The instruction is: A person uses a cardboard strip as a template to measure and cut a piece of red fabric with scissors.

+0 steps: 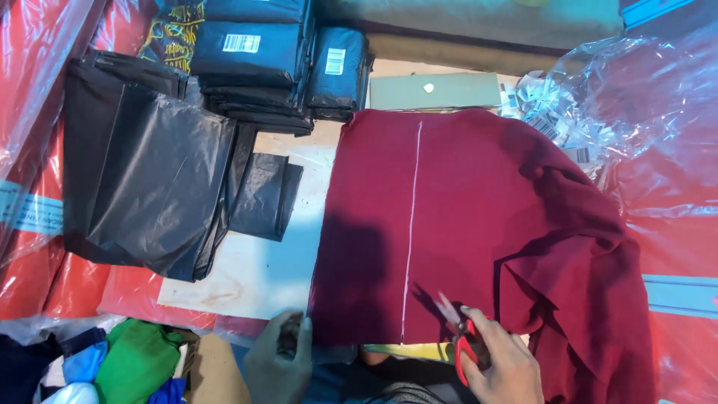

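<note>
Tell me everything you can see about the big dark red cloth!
The dark red cloth is a soft, matte fabric spread flat on the pale work table. A thin white chalk line runs straight down it from the far edge to the near edge. Its left part lies smooth; its right side bunches into deep folds and hangs over the edge. The left hand pinches its near left corner. The right hand holds red-handled scissors, blades resting on the cloth beside the line's near end.
</note>
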